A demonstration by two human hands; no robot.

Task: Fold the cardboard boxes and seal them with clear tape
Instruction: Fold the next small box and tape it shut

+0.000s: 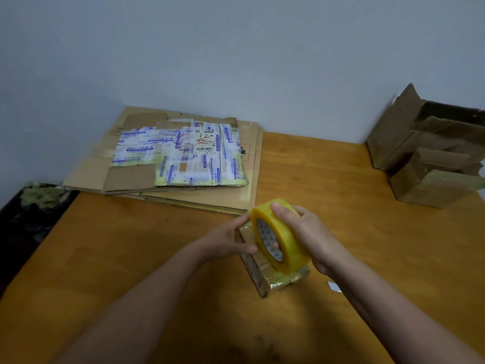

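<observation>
A small folded cardboard box (265,278), wrapped in glossy tape, lies on the wooden table (131,258) in the middle of the view. My right hand (307,232) grips a large yellowish roll of clear tape (286,248) standing on edge on top of the box; a finger shows inside its core. My left hand (228,239) holds the box's left end, thumb near the roll. Most of the box's top is hidden by the roll and hands.
A stack of flattened cardboard boxes (183,164) with printed tape and a label lies at the back left against the wall. Two opened brown boxes (430,153) stand at the right edge. A small white scrap (334,286) lies right of the box. Dark clutter (34,206) sits off the table's left.
</observation>
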